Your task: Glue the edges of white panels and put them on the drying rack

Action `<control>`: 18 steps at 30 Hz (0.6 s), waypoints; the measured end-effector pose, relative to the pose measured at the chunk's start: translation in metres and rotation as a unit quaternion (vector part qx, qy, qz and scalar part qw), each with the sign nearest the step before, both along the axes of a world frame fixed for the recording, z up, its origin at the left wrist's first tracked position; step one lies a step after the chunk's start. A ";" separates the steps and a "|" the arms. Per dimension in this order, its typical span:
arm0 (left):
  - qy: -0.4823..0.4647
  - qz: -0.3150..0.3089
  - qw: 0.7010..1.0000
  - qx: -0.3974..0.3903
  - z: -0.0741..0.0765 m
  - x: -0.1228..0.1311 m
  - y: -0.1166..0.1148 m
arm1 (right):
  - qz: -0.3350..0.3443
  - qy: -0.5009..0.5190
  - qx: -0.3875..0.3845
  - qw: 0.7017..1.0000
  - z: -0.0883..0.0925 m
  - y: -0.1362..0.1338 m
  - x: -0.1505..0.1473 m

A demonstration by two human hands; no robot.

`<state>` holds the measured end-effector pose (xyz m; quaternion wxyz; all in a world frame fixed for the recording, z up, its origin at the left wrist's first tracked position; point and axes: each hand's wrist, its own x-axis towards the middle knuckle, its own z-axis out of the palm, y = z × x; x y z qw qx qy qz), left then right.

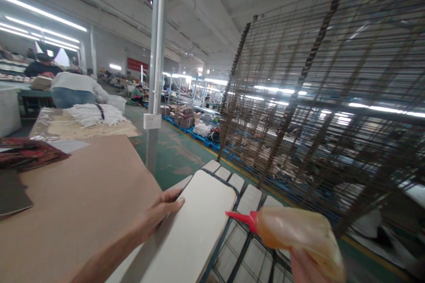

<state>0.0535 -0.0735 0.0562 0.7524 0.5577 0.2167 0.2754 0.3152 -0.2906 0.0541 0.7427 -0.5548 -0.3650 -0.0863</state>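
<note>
Lower centre, the left hand [158, 216] is pressing one white board [199, 225], fingers [173, 205] together; the right hand [303, 267] is clasping one red-tipped bottle [295, 232].

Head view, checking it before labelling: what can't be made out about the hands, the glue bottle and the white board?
Head view:
- Right hand: mostly cut off by the bottom edge, fingers hidden behind the glue bottle.
- Glue bottle: motion-blurred, any label unreadable.
- White board: near end cut by the bottom edge.
- Left hand: touches the board's edge; whether it grips is unclear.
</note>
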 end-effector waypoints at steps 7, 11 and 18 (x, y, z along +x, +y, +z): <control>-0.005 -0.012 1.000 -0.020 -0.004 -0.003 -0.001 | 0.033 0.010 0.035 0.999 0.016 0.009 0.004; -0.002 -0.011 1.000 -0.023 -0.008 -0.004 0.001 | 0.036 0.001 0.035 0.999 0.019 0.009 0.010; -0.008 -0.018 0.999 -0.039 -0.011 -0.004 0.002 | 0.027 0.036 0.040 0.998 -0.001 0.011 0.008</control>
